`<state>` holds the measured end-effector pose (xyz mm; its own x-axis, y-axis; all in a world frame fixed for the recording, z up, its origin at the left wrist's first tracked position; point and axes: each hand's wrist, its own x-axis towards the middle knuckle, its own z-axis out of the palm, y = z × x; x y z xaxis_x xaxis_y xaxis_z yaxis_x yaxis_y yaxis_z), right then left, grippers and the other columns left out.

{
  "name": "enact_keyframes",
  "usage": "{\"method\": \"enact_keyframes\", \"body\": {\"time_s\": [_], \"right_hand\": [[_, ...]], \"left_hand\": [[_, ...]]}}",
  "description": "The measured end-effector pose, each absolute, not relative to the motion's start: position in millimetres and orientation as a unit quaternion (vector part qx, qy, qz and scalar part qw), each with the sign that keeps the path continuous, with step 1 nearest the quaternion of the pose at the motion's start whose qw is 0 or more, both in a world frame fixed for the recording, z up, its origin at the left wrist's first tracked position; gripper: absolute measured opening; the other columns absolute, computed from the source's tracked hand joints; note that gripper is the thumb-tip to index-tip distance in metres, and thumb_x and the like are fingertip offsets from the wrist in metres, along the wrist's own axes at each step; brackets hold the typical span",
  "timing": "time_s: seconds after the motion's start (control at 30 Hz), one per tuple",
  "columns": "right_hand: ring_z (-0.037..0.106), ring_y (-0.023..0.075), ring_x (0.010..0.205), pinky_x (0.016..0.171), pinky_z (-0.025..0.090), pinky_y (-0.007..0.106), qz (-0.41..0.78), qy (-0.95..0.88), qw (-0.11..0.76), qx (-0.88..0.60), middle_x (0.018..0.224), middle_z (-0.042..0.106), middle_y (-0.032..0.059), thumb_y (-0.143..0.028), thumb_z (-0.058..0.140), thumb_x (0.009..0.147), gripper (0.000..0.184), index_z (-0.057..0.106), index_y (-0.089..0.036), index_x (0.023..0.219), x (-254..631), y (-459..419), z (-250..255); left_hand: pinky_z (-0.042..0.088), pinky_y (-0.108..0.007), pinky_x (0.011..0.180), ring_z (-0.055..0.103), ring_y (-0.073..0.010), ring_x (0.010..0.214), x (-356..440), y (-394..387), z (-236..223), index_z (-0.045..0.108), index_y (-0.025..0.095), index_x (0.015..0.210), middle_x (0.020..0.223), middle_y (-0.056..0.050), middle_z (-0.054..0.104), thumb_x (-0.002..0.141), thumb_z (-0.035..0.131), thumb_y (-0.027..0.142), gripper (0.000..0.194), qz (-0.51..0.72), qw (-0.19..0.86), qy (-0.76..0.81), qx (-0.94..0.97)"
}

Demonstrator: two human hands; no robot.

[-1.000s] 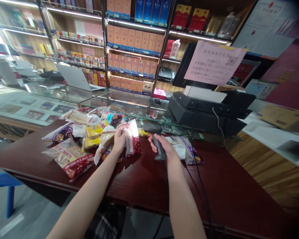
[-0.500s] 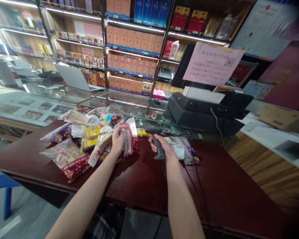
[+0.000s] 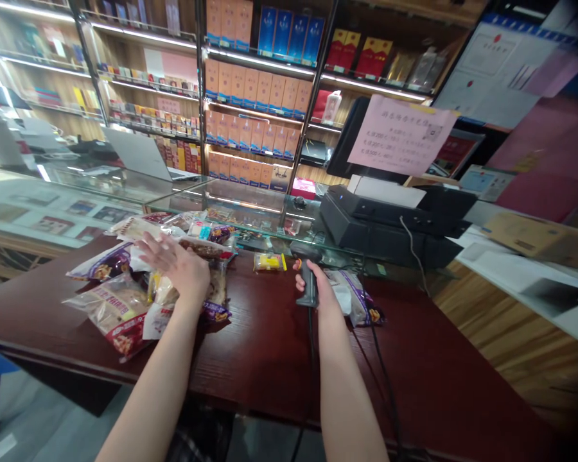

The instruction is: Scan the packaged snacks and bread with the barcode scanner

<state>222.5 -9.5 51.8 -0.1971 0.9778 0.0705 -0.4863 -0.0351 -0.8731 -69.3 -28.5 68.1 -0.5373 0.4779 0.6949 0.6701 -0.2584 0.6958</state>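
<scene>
My left hand [image 3: 178, 266] lies open and palm down, fingers spread, on a heap of plastic-wrapped pastries and snack packets [image 3: 110, 301], touching the packets beneath it. My right hand [image 3: 315, 285] grips a black handheld barcode scanner [image 3: 308, 282], whose head points up and away from me. A small yellow packet [image 3: 268, 262] lies on the table between my hands. To the right of my right hand sits a purple-and-white snack bag [image 3: 354, 298].
The heap and scanner rest on a dark red wooden counter [image 3: 270, 366]. Behind stands a glass display case [image 3: 250, 212], with a black machine [image 3: 390, 224] at right and a laptop [image 3: 139, 154] at left. Cables trail over the counter's front edge. Shelves of boxed goods fill the back.
My left hand has let go of the packet it held and moved left onto the heap, fingers spread. The yellow packet now shows clear on the table. My right hand still holds the scanner.
</scene>
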Motion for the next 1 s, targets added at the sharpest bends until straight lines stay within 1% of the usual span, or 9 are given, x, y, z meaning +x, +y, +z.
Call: {"method": "enact_keyframes", "body": {"time_s": [0.07, 0.17, 0.23, 0.3, 0.4, 0.6, 0.83, 0.9, 1.0], "right_hand": [[0.043, 0.0049, 0.045, 0.039, 0.036, 0.019, 0.655, -0.406, 0.562, -0.3, 0.086, 0.068, 0.0009, -0.045, 0.069, 0.076, 0.03, 0.061, -0.019, 0.09, 223, -9, 52], [0.043, 0.0048, 0.045, 0.039, 0.036, 0.019, 0.656, -0.393, 0.57, -0.3, 0.085, 0.068, 0.0008, -0.044, 0.069, 0.075, 0.029, 0.062, -0.019, 0.088, 222, -9, 52], [0.043, 0.0049, 0.045, 0.039, 0.037, 0.02, 0.655, -0.391, 0.573, -0.299, 0.086, 0.068, 0.001, -0.043, 0.068, 0.076, 0.029, 0.062, -0.019, 0.088, 221, -10, 52], [0.043, 0.0048, 0.045, 0.039, 0.036, 0.019, 0.655, -0.395, 0.571, -0.299, 0.085, 0.068, 0.0008, -0.044, 0.068, 0.076, 0.029, 0.061, -0.019, 0.089, 221, -10, 52], [0.043, 0.0048, 0.045, 0.039, 0.036, 0.019, 0.659, -0.4, 0.561, -0.301, 0.085, 0.068, 0.0006, -0.045, 0.067, 0.076, 0.03, 0.06, -0.019, 0.09, 222, -10, 53], [0.043, 0.0051, 0.045, 0.039, 0.036, 0.02, 0.666, -0.382, 0.562, -0.307, 0.083, 0.068, 0.0011, -0.043, 0.066, 0.076, 0.029, 0.061, -0.018, 0.09, 221, -10, 53], [0.043, 0.0055, 0.045, 0.039, 0.036, 0.02, 0.659, -0.392, 0.562, -0.31, 0.083, 0.067, 0.0012, -0.045, 0.066, 0.076, 0.03, 0.061, -0.019, 0.09, 219, -9, 52], [0.043, 0.0053, 0.045, 0.039, 0.036, 0.02, 0.659, -0.396, 0.562, -0.305, 0.083, 0.067, 0.0008, -0.045, 0.066, 0.076, 0.03, 0.06, -0.019, 0.089, 219, -9, 52], [0.043, 0.0056, 0.045, 0.039, 0.036, 0.02, 0.664, -0.386, 0.565, -0.301, 0.082, 0.067, 0.0006, -0.044, 0.066, 0.076, 0.029, 0.06, -0.019, 0.088, 219, -9, 53]], "left_hand": [[-0.021, -0.064, 0.112, -0.02, -0.0346, 0.149, -67, -28, 65, 0.025, 0.008, 0.153, 0.164, -0.02, -0.002, 0.084, 0.045, 0.01, 0.073, -0.602, 0.109, -0.624, -0.487], [-0.021, -0.067, 0.11, -0.003, -0.0319, 0.152, -60, -27, 60, 0.053, 0.021, 0.138, 0.157, -0.013, 0.034, 0.087, 0.04, 0.009, 0.055, -0.545, 0.135, -0.603, -0.567], [-0.02, -0.069, 0.11, 0.005, -0.032, 0.152, -57, -27, 58, 0.064, 0.022, 0.125, 0.148, -0.013, 0.048, 0.089, 0.041, 0.013, 0.044, -0.514, 0.137, -0.597, -0.601], [-0.015, -0.071, 0.111, 0.007, -0.0352, 0.152, -54, -26, 56, 0.066, 0.018, 0.121, 0.146, -0.016, 0.049, 0.09, 0.047, 0.021, 0.036, -0.505, 0.135, -0.608, -0.597], [-0.009, -0.075, 0.11, 0.004, -0.0396, 0.151, -51, -25, 54, 0.061, 0.015, 0.129, 0.152, -0.02, 0.04, 0.086, 0.056, 0.029, 0.045, -0.507, 0.12, -0.621, -0.586], [-0.008, -0.074, 0.111, 0.006, -0.0371, 0.151, -45, -25, 52, 0.056, 0.019, 0.136, 0.152, -0.016, 0.042, 0.086, 0.052, 0.021, 0.05, -0.52, 0.089, -0.593, -0.608], [-0.016, -0.065, 0.114, 0.026, -0.0338, 0.147, -26, -35, 51, 0.067, 0.028, 0.12, 0.139, -0.007, 0.058, 0.083, 0.054, 0.014, 0.042, -0.563, 0.077, -0.476, -0.671], [-0.011, -0.062, 0.117, 0.032, -0.0319, 0.145, -20, -35, 47, 0.067, 0.028, 0.12, 0.136, -0.007, 0.061, 0.085, 0.052, 0.014, 0.04, -0.525, 0.094, -0.446, -0.719], [0.01, -0.052, 0.122, 0.038, -0.0276, 0.143, -12, -30, 35, 0.065, 0.021, 0.125, 0.139, -0.012, 0.057, 0.089, 0.046, 0.016, 0.041, -0.398, 0.098, -0.412, -0.814]]}}
